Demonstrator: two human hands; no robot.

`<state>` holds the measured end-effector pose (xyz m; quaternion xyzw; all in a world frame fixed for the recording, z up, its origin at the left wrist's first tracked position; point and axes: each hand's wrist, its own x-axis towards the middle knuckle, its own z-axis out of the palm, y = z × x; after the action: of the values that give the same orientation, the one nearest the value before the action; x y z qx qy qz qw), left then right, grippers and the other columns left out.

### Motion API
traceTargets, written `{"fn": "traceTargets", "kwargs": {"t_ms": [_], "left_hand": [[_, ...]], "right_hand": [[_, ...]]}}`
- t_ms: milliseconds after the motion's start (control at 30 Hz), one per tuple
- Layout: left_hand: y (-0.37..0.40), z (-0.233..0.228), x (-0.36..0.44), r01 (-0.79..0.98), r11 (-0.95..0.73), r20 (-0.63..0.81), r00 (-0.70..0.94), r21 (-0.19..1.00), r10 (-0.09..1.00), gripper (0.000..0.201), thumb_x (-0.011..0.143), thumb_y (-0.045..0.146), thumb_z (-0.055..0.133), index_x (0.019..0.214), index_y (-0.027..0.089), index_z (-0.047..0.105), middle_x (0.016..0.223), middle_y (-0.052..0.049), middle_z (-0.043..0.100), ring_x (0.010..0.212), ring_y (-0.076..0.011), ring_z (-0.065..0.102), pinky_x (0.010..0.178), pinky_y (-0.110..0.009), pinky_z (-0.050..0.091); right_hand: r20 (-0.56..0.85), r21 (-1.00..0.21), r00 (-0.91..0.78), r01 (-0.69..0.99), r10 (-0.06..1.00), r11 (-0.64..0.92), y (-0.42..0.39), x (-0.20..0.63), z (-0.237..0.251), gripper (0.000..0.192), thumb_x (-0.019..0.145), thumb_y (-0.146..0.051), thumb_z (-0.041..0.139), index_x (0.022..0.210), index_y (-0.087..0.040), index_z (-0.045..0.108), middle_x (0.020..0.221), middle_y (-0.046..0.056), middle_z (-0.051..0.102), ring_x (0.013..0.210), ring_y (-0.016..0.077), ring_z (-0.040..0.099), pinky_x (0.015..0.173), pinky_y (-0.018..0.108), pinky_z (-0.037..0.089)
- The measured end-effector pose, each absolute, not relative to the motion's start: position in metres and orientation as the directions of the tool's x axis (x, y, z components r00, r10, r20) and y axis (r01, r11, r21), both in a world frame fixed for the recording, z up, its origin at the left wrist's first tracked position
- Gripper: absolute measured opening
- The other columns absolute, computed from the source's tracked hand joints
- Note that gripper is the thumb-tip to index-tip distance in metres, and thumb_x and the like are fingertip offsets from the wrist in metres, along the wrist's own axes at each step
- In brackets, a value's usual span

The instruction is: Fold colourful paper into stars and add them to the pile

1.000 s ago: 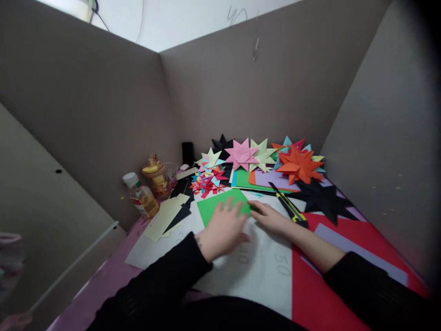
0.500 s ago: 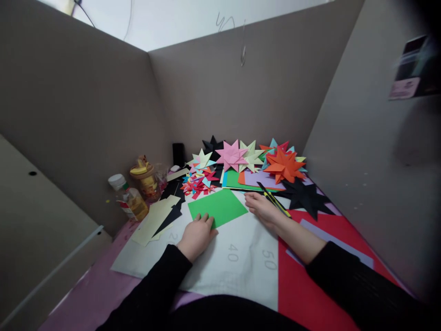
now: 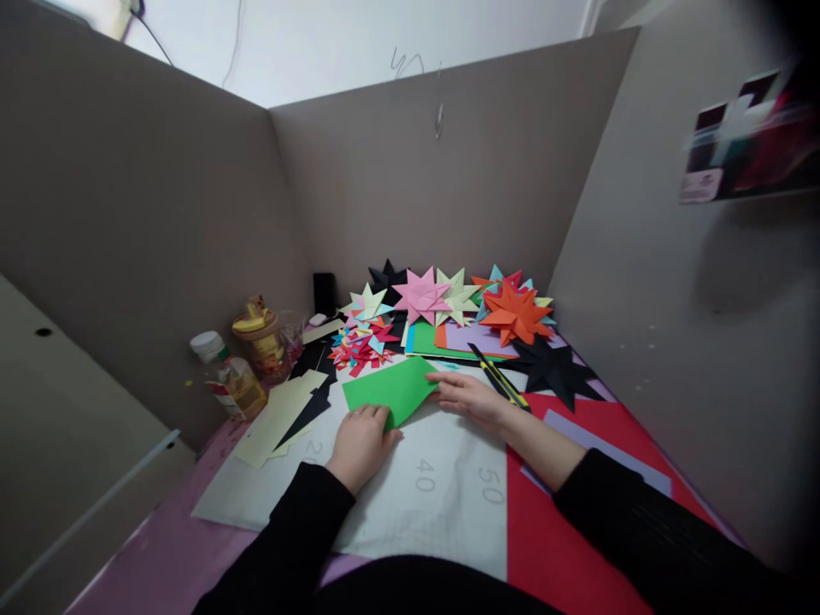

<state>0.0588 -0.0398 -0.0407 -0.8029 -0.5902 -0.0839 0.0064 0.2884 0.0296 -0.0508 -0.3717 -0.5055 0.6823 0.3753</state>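
Note:
A green sheet of paper point(image 3: 384, 389) lies on a white printed mat point(image 3: 384, 512), its right side bent up off the mat. My left hand point(image 3: 362, 446) holds the near edge, fingers curled on the paper and thumb out to the right. At the right edge, my right hand point(image 3: 471, 400) has its fingers closed on the lifted corner; the thumb is hidden. Just beyond the right wrist lies a black and yellow utility knife point(image 3: 503, 383). Cream paper pieces point(image 3: 282, 418) and black strips are left of the green sheet.
Folded paper stars, among them a pink star point(image 3: 423, 295), an orange star point(image 3: 518, 314) and a black star point(image 3: 557, 369), stand at the back. A bottle point(image 3: 231, 380) and a decorated pot point(image 3: 262, 342) stand left. Red paper point(image 3: 576, 521) covers the right side. Grey partitions point(image 3: 416, 188) enclose the table.
My right hand has moved left onto the green sheet's right edge, and that side now bends upward. My left hand's fingers have curled more at the near edge. The view has shifted slightly.

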Motion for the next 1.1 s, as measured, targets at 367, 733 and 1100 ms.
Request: {"fn": "traceTargets", "kwargs": {"t_ms": [367,733,1100], "left_hand": [[-0.037,-0.028,0.044,0.308,-0.301,0.388,-0.281,0.903,0.878,0.025,0.083,0.038,0.056,0.095,0.017,0.064,0.087,-0.006,0.070,0.078,-0.0189,0.063,0.070,-0.027,0.048],[-0.021,-0.059,0.059,-0.292,-0.084,0.021,-0.213,0.953,0.977,0.041,0.067,0.036,0.070,0.100,0.017,0.053,0.078,-0.004,0.070,0.065,-0.0164,0.066,0.062,-0.027,0.050],[-0.039,-0.048,0.070,0.038,-0.194,0.197,-0.091,0.980,0.976,0.046,0.081,0.033,0.056,0.125,0.019,0.051,0.125,-0.011,0.059,0.108,-0.0229,0.059,0.083,-0.031,0.050]], "right_hand": [[0.326,-0.942,-0.225,-0.157,0.918,0.296,0.019,0.288,-0.032,0.082,0.077,-0.056,0.062,0.145,-0.032,0.022,0.151,0.008,0.025,0.131,0.0247,0.039,0.105,0.044,0.034],[0.276,-0.961,-0.560,-0.156,0.781,0.228,0.000,0.271,-0.037,0.053,0.084,-0.060,0.047,0.121,-0.024,0.059,0.112,0.005,0.065,0.099,0.0221,0.061,0.089,0.038,0.047],[0.301,-0.951,-0.488,-0.216,0.820,0.220,-0.005,0.263,-0.036,0.065,0.078,-0.039,0.066,0.136,-0.031,0.040,0.142,0.007,0.041,0.113,0.0232,0.054,0.089,0.037,0.049]]}}
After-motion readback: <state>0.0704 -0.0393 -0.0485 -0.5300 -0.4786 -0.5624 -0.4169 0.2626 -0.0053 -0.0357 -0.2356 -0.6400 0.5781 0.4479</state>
